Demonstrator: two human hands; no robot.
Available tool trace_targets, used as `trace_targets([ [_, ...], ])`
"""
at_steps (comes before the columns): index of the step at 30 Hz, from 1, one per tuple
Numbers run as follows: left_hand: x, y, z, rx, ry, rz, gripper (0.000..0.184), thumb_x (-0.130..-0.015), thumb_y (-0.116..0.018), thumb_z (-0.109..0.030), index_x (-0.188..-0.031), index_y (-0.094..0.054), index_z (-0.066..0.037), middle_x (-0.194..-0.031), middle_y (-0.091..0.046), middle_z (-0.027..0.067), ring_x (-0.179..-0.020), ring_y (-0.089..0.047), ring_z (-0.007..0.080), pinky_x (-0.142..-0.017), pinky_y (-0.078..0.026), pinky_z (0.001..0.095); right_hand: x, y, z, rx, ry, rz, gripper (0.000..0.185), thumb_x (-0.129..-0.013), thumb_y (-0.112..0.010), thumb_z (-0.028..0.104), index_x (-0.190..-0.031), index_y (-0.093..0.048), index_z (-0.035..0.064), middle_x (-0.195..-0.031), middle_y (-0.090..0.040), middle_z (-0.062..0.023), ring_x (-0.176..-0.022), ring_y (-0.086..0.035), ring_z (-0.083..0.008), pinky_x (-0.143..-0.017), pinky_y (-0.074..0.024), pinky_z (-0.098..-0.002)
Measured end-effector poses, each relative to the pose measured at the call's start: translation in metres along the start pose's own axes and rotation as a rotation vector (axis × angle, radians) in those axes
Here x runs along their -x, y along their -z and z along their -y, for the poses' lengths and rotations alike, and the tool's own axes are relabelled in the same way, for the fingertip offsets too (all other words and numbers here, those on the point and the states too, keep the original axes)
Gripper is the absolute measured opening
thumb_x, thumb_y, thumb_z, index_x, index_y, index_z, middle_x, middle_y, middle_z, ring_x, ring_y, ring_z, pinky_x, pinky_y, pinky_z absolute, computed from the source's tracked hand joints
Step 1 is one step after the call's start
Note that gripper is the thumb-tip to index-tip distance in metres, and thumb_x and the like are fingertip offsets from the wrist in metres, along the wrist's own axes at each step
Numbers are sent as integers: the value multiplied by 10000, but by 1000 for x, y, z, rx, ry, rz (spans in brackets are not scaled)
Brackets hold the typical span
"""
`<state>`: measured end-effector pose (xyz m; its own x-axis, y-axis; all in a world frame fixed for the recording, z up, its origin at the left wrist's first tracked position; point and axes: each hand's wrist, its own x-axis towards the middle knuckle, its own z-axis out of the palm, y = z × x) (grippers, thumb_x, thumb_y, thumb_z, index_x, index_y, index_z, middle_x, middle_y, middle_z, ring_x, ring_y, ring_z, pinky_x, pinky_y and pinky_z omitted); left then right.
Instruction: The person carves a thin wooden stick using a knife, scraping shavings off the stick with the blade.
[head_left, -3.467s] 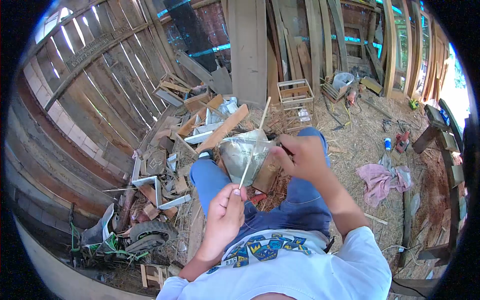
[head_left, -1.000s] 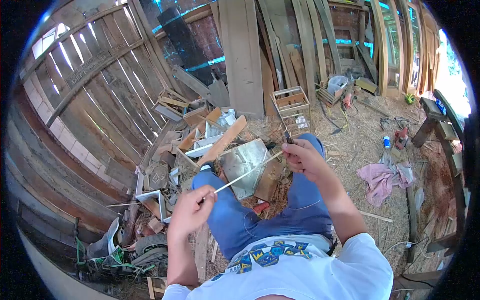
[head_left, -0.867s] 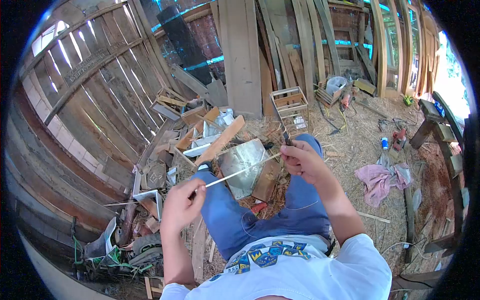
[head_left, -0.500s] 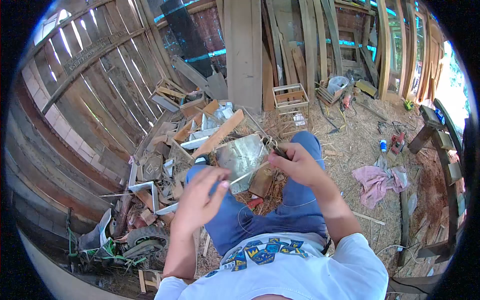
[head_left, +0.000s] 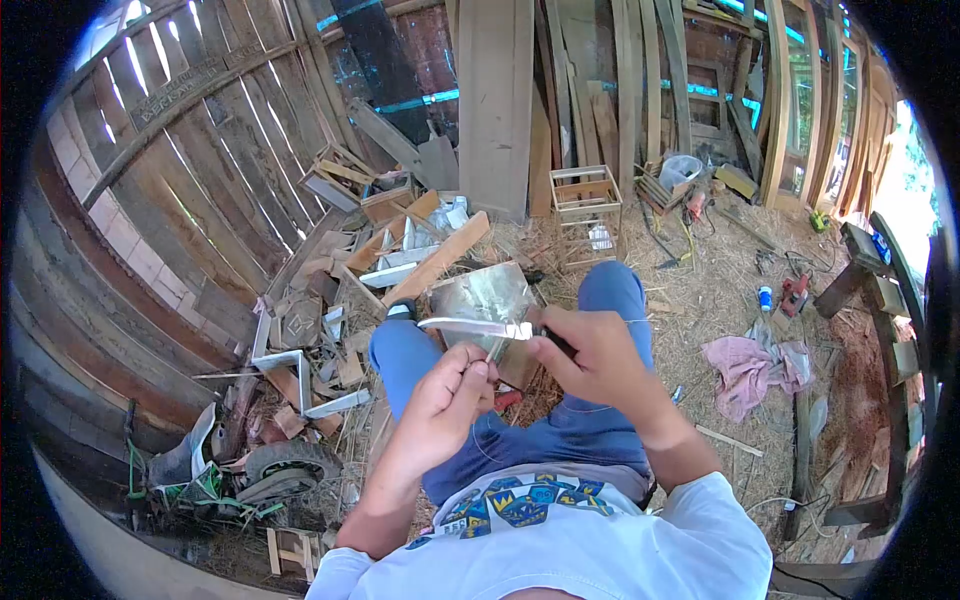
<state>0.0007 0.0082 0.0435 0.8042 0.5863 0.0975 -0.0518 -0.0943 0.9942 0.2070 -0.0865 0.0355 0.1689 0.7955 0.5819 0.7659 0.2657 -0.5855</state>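
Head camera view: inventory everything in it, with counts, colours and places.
Knife: one, silver and black, centre.
Thin stick: one, pale, beside the knife.
Panel: one, grey, beyond the knife.
Wood scraps: too many to count, brown and white, left of centre.
Leaning boards: several, brown, back.
Rack: one, light brown, back centre.
Cloth: one, pink, right.
Container: one, blue and white, beyond the cloth.
Tool: one, red, beside the container.
Tyre: one, dark, lower left.
Trousers: one pair, blue, centre.
Shirt: one, white, bottom.
Left hand: one, bare, holding the stick.
Right hand: one, bare, gripping the knife.

Head-worn view, forward (and down).
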Motion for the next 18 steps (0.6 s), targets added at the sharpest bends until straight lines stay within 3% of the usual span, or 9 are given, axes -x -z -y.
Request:
trace_targets([
  [1, 3, -2, -5, 44, 43, -5, 197, -1111, -449, -169, -1080, -572, -18, -764, -487, -32, -637, -407, 36, -574, -339, 215, 0, -1, 2, 58, 65, -38, 350, -952, -693, 328, -772, -555, 61, -624, -567, -126, -572, -594, -374, -510, -441, -447],
  [2, 5, -3, -9, 88, 86, -9, 201, -1106, -452, -133, -1097, -598, 6, -790, -504, -18, -677, -443, 45, -639, -402, 224, -1, 0, 4, 57, 67, -38, 350, -952, -693, 328, -772, -555, 61, -624, -567, -126, -572, -594, -374, -510, -441, -447],
  [6, 10, -5, -18, -3, 75, 21, 212, -1107, -445, -127, -1119, -600, 17, -805, -512, -22, -676, -445, 50, -643, -406, 224, 0, 2, 10, 196, 150, -12, 361, -923, -718, 340, -735, -533, 93, -582, -534, -91, -531, -597, -330, -481, -438, -440],
  [8, 12, -12, -18, -52, -28, -36, 234, -1119, -430, -185, -1036, -582, -29, -651, -402, -76, -556, -326, 12, -501, -236, 211, 0, 1, 10, 224, 180, -12, 355, -910, -728, 339, -733, -533, 102, -578, -539, -80, -518, -594, -318, -470, -436, -431],
  [15, 18, -17, -12, -34, -40, -123, 222, -1122, -440, -181, -1014, -580, -46, -652, -394, -79, -561, -322, 5, -501, -233, 211, -3, -2, 7, 334, 258, -93, 377, -871, -758, 375, -718, -525, 121, -581, -549, -63, -505, -594, -293, -453, -426, -423],
  [17, 20, -11, -13, -70, 59, -91, 186, -1108, -455, -130, -1049, -598, -25, -737, -495, -41, -659, -433, 36, -598, -364, 224, -5, 0, 2, 342, 265, -115, 383, -868, -762, 377, -716, -522, 120, -583, -550, -64, -505, -594, -293, -452, -423, -423],
  [18, 20, -10, -12, -69, 59, -92, 186, -1108, -455, -130, -1049, -598, -25, -737, -495, -41, -659, -433, 36, -598, -364, 224, -8, 2, -3, 371, 255, -160, 384, -865, -765, 374, -717, -520, 119, -587, -553, -66, -506, -594, -295, -452, -420, -424],
])
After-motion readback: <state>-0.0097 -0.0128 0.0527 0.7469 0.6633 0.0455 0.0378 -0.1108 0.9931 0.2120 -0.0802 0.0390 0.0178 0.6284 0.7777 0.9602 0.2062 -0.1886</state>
